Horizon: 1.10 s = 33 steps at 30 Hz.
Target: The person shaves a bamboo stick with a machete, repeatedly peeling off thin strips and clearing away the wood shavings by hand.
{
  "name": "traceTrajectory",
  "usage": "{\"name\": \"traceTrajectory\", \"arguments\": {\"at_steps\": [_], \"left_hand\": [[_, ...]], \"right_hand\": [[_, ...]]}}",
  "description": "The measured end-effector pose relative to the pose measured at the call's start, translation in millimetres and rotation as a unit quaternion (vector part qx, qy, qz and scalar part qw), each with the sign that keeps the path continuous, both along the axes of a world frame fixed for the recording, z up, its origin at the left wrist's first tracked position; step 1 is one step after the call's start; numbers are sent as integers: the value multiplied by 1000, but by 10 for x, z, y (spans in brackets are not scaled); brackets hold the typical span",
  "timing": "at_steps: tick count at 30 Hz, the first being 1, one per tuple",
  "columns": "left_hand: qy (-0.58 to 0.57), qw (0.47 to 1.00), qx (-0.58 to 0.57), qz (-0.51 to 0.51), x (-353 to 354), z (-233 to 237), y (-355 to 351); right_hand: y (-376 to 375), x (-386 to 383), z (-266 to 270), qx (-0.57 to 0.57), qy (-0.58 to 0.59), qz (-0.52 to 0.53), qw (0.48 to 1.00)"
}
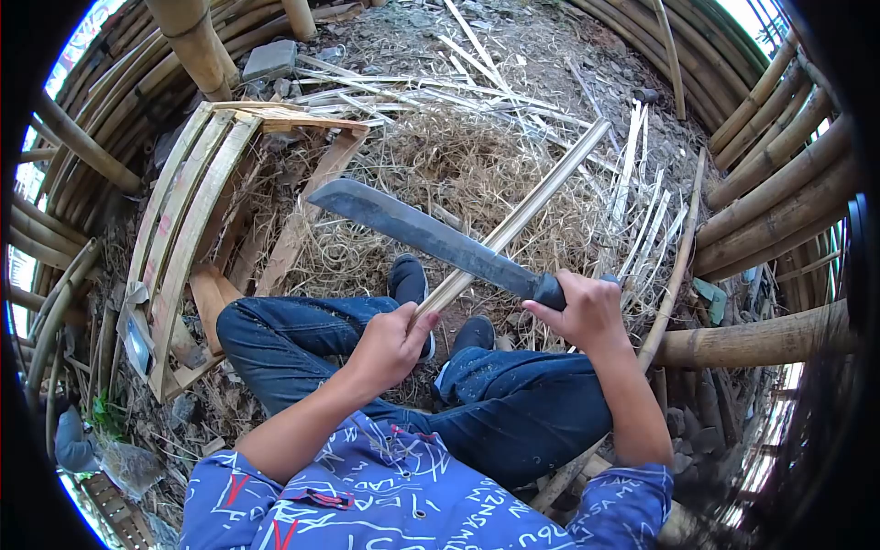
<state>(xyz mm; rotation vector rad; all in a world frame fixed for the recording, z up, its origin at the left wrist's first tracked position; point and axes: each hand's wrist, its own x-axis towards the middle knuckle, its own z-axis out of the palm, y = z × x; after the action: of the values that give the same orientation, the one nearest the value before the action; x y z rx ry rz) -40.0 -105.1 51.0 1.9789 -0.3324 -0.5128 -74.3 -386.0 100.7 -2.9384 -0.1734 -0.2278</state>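
The grip of the right hand (589, 313) is closed around the dark handle of one machete (417, 231), whose broad blade points up and to the left; the grip of the left hand (390, 348) is closed on the lower end of one split bamboo strip (555, 188), which slants up and to the right. The blade crosses over the strip near its middle, and whether the two touch cannot be told. Below are two dark shoes (408, 280) and blue jeans (522, 417) flecked with pale bits. The blue shirt (385, 500) carries white lettering and some red marks; "LAD" and "NSA" can be made out, while much of the rest is lost in folds. Beyond the shoes, curly shavings (449, 151) lie heaped on the ground (559, 50), with many loose pale strips (628, 174) around the heap, too tangled to count. To the left, one wooden crate (197, 197) shows three long slats on its near side. One grey block (271, 60) sits behind it, and bamboo poles (765, 337) curve along both sides, one thick pole jutting in from the right.
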Motion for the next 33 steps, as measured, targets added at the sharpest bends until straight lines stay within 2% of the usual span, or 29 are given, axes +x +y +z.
{"name": "traceTrajectory", "arguments": {"at_steps": [5,7,9,12,16,18,26,29,31,33], "left_hand": [[13,999,32,15,-16,68,205],[4,999,52,6,-21,67,306],[-27,997,67,-3,-25,29,389],[-23,996,86,-12,-10,76,541],[-24,993,110,-23,-11,129,715],[-56,991,118,-30,4,54,856],[-60,982,173,-47,-17,72,1331],[-51,981,189,-19,-67,-68,1775],[-66,984,166,7,-215,-250,2387],[-72,986,143,40,-276,-218,2542]], "right_hand": [[-158,-1,-34,18,5,-50,999],[-256,-14,-62,-24,20,-92,995],[-303,-50,-82,-21,12,-92,995],[-456,-94,-142,-6,-11,-144,989],[-447,-116,-131,-37,-5,-145,989],[-458,-112,-114,-28,-13,-156,987],[-532,-100,-136,-31,-2,-168,985],[-731,-127,-236,24,3,-209,978],[-1131,-199,-437,133,-31,-369,919],[-1587,-368,-864,281,-44,-428,858]]}}
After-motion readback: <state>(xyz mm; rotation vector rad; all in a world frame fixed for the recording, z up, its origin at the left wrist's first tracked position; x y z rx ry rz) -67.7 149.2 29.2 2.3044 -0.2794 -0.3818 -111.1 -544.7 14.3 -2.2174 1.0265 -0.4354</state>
